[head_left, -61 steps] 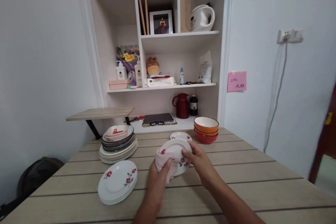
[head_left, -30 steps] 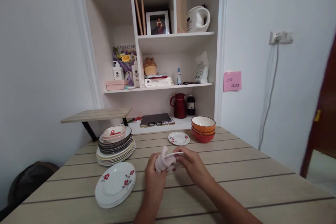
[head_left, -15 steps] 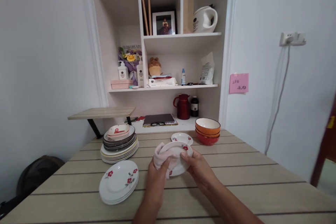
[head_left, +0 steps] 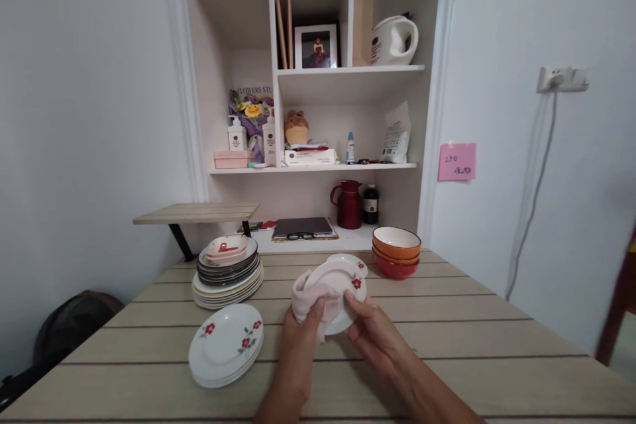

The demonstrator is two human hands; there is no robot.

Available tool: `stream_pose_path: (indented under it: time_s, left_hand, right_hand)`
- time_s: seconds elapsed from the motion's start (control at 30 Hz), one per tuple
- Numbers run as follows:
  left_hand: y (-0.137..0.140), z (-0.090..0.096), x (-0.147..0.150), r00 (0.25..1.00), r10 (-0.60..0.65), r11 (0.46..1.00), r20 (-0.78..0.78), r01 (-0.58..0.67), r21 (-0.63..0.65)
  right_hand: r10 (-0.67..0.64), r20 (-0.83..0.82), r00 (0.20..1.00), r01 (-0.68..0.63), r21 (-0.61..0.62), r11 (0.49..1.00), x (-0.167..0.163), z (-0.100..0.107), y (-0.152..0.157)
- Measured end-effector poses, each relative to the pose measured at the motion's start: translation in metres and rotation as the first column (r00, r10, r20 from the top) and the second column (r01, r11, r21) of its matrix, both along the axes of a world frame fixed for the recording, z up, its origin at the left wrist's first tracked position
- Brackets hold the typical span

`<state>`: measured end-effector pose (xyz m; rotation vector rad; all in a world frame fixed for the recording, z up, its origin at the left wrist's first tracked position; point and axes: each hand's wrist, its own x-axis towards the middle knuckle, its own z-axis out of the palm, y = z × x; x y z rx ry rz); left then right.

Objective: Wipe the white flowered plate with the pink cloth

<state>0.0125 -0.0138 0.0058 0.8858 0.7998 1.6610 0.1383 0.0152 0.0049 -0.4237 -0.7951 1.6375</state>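
Observation:
My right hand [head_left: 370,328] grips the right edge of a small white plate [head_left: 334,271] with a red flower, thumb on its face. In my left hand [head_left: 301,328] is a pale pink cloth [head_left: 314,301], pressed over the plate's left side. The plate is held tilted above the table, and the fingers behind it are hidden. Just behind it lies another small flowered plate [head_left: 356,262], partly covered from view. Left of my hands rests a stack of larger white flowered plates [head_left: 226,344].
Farther left stands a taller stack of mixed plates [head_left: 228,288] topped by a small pinkish dish [head_left: 226,246]. Stacked orange and red bowls [head_left: 396,253] stand at the back right. Behind the wooden table [head_left: 447,344] are a red jug [head_left: 349,205] and white shelves [head_left: 348,71].
The held plate has turned slightly in my hands, its red flower now lower on the right edge. The cloth stays against it. The whole view has shifted a little.

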Motion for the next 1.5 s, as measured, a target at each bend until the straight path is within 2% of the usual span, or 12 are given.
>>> stream_pose_path:
  time_s: [0.17, 0.27, 0.37, 0.43, 0.53, 0.63, 0.7, 0.8, 0.9, 1.0, 1.23, 1.5]
  left_hand:
    - [0.005, -0.012, 0.002, 0.991, 0.074, 0.995, -0.107, -0.081, -0.054]
    - [0.006, -0.015, 0.002, 0.969, 0.182, 0.98, -0.167, -0.192, -0.046]
    - [0.004, -0.011, 0.0, 0.933, 0.274, 0.961, -0.235, -0.272, 0.042]
    - [0.003, -0.008, -0.002, 0.89, 0.316, 0.947, -0.329, -0.275, 0.167]
    - [0.001, -0.005, -0.005, 0.745, 0.422, 0.891, -0.516, -0.237, 0.387]
    - [0.0, -0.006, -0.006, 0.591, 0.511, 0.842, -0.625, -0.196, 0.502]
    - [0.001, -0.007, -0.005, 0.55, 0.523, 0.835, -0.651, -0.179, 0.52]
    - [0.001, -0.006, -0.004, 0.613, 0.505, 0.841, -0.607, -0.192, 0.506]
    - [0.0, -0.002, -0.005, 0.768, 0.445, 0.88, -0.461, -0.281, 0.382]
    - [0.001, 0.001, -0.007, 0.856, 0.365, 0.922, -0.366, -0.275, 0.274]
    - [0.008, -0.006, -0.011, 0.869, 0.133, 0.986, -0.477, -0.066, 0.156]
    - [0.016, -0.02, -0.015, 0.843, 0.255, 0.934, -0.473, -0.088, 0.347]
  right_hand:
    - [0.009, 0.022, 1.0, -0.009, 0.018, 1.0, -0.001, 0.004, -0.005]
    - [0.003, 0.141, 0.99, -0.01, 0.052, 0.999, 0.0, 0.009, -0.007]
    - [-0.184, 0.341, 0.922, 0.131, 0.173, 0.976, 0.004, 0.01, -0.004]
    - [-0.418, 0.453, 0.787, 0.256, 0.377, 0.89, 0.009, 0.01, 0.0]
    - [-0.642, 0.509, 0.573, 0.249, 0.638, 0.729, 0.017, 0.011, 0.004]
    - [-0.768, 0.487, 0.416, 0.119, 0.808, 0.577, 0.024, 0.015, 0.002]
    - [-0.805, 0.502, 0.316, -0.009, 0.85, 0.526, 0.026, 0.018, -0.001]
    - [-0.805, 0.544, 0.237, -0.09, 0.837, 0.54, 0.027, 0.019, -0.004]
    - [-0.744, 0.589, 0.315, -0.074, 0.797, 0.6, 0.027, 0.019, -0.005]
    - [-0.673, 0.626, 0.393, -0.074, 0.752, 0.656, 0.026, 0.018, -0.004]
    - [-0.688, 0.651, 0.321, -0.125, 0.749, 0.65, 0.032, 0.023, -0.004]
    - [-0.741, 0.606, 0.289, -0.121, 0.791, 0.599, 0.037, 0.029, -0.007]
